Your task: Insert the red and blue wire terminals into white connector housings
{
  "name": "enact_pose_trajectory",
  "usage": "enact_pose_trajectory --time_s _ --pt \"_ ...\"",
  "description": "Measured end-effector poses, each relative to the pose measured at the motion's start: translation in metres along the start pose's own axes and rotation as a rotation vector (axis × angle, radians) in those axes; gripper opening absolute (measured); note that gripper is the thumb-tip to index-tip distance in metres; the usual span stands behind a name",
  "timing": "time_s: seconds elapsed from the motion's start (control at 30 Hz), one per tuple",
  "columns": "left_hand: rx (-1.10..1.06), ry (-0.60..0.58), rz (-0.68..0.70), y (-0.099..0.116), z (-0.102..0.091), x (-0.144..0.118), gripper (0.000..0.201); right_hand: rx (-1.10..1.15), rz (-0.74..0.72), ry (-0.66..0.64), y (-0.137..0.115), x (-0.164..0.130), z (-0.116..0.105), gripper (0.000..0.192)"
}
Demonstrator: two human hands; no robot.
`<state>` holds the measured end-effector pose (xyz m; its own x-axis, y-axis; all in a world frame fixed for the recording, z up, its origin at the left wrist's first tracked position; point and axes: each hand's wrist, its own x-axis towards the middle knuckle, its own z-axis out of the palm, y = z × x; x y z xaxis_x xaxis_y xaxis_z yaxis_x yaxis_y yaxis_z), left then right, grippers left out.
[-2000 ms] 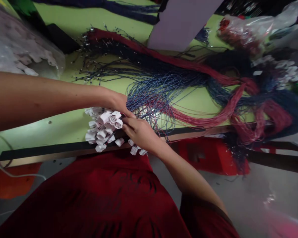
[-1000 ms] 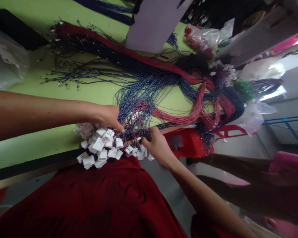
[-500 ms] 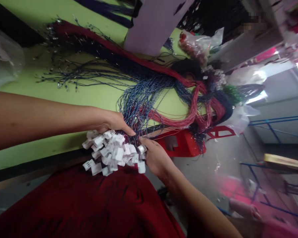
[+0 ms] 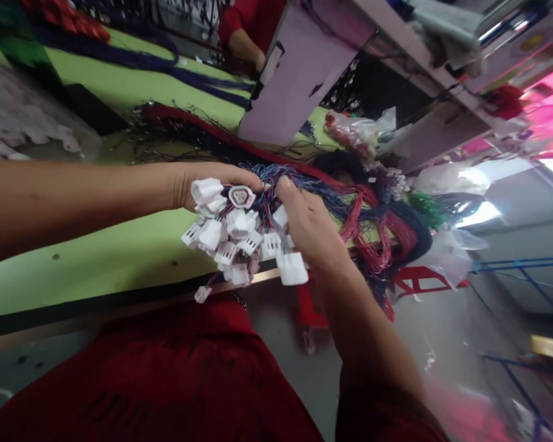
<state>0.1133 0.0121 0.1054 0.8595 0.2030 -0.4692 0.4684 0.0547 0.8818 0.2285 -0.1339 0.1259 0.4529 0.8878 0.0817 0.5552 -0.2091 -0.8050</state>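
A bunch of blue and red wires [image 4: 276,175] with white plastic connectors [image 4: 239,224] at its near end is held up between my hands, over the table's front edge. My left hand [image 4: 225,178] is closed round the wires from the left, thumb pointing right, with the connectors hanging below it. Close by on the right, my right hand [image 4: 306,218] also grips wires, its thumb near the left one's tip. A larger white connector [image 4: 292,268] dangles under the right hand. Most fingers of both hands are hidden behind the bunch.
More dark and red wire bundles [image 4: 188,132] lie across the green table [image 4: 133,227]. A lilac post [image 4: 299,67] stands behind them. Clear bags [image 4: 359,132] sit at the back right. A co-worker's arm [image 4: 244,46] shows beyond. A red stool [image 4: 424,279] stands on the floor.
Both hands have risen and moved away from my body, carrying the wires and connectors up off my lap. The view has tilted, bringing a co-worker's arm into sight.
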Motion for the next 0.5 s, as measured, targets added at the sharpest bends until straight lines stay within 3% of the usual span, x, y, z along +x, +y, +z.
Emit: enact_pose_trajectory --time_s 0.1,0.2,0.37,0.5 --pt "-0.29 0.062 -0.012 -0.003 -0.002 -0.006 0.018 -0.155 -0.037 -0.084 -0.014 0.02 -0.006 0.051" --pt "-0.355 0.046 -0.088 -0.027 0.003 -0.01 0.012 -0.281 0.063 -0.208 -0.014 0.018 -0.001 0.049" --pt "-0.28 -0.002 -0.207 -0.067 0.006 -0.011 0.007 -0.39 0.214 -0.364 0.016 -0.022 0.01 0.045" --pt "-0.12 -0.022 -0.302 -0.076 0.005 -0.008 0.01 -0.262 0.316 -0.264 0.055 -0.066 0.019 0.039"
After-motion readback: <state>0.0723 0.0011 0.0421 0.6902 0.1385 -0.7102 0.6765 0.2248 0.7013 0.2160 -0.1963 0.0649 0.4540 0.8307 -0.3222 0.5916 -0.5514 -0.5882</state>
